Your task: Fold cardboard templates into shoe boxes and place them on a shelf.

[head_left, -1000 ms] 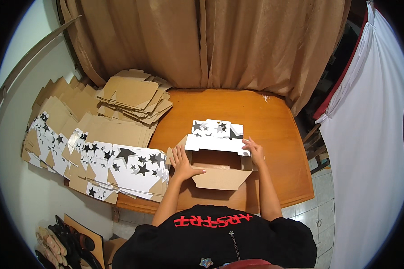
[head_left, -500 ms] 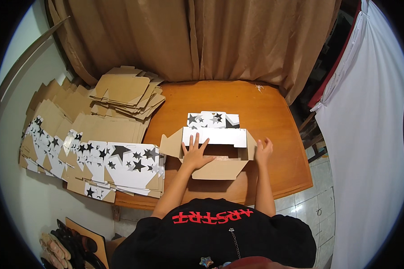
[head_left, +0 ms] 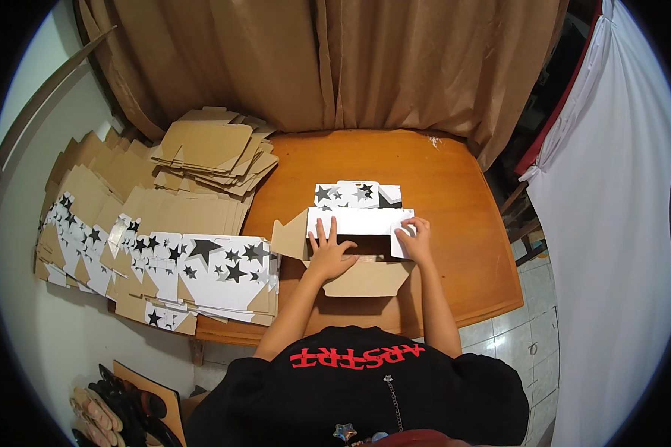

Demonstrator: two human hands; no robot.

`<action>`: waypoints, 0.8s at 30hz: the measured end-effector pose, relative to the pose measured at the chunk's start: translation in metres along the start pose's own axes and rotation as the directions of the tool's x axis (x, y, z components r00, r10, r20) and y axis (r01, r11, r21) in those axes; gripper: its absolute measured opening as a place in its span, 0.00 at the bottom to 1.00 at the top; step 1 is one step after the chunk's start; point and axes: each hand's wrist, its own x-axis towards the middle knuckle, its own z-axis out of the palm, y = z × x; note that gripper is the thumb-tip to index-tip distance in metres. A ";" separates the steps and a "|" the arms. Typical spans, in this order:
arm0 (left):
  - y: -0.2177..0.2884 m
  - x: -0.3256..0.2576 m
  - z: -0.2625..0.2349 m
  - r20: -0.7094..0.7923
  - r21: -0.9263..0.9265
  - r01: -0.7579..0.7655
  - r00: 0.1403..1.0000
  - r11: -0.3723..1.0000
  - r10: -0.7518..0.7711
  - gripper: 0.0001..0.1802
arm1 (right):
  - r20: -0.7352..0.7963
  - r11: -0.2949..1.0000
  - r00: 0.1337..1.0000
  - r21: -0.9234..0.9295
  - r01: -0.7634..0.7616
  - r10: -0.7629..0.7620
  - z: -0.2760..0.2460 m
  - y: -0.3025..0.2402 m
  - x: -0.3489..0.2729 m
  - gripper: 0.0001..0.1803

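A partly folded cardboard box [head_left: 358, 221], white with black stars outside and brown inside, sits in front of me on the wooden table. Its star-printed panel [head_left: 348, 195] lies at the far side, and a brown flap [head_left: 369, 281] slants toward me. Another brown flap [head_left: 291, 235] sticks out at the left. My left hand [head_left: 328, 259] lies on the box's left part, fingers spread, two of them on the white panel. At the right end, my right hand [head_left: 417, 240] has bent fingers and thumb closed on a white end flap [head_left: 399, 242]. Part of the inside is in shadow.
Stacks of flat star-printed cardboard blanks [head_left: 224, 276] cover the table's left side. Behind them is a pile of brown blanks [head_left: 209, 149]. A brown curtain [head_left: 276, 67] hangs along the table's [head_left: 455, 194] far edge, and a white cloth [head_left: 611, 223] on the right.
My right hand has moved left from beside the box onto its right end. The right flap that stuck outward is now folded in. My left hand stays on the box.
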 end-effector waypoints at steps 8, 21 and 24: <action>-0.004 0.000 0.014 -0.183 0.094 -0.015 0.983 0.995 0.032 0.35 | -0.075 0.830 0.963 -0.492 -0.262 0.260 0.029 -0.028 -0.004 0.47; -0.007 -0.003 0.017 -0.193 0.059 -0.025 0.981 0.998 0.036 0.34 | -0.040 0.668 0.973 -0.720 -0.187 0.229 0.038 -0.039 -0.014 0.48; 0.013 -0.012 -0.008 -0.239 -0.016 0.074 0.968 0.997 -0.076 0.30 | -0.070 0.676 0.972 -0.708 -0.207 0.224 0.037 -0.046 -0.012 0.49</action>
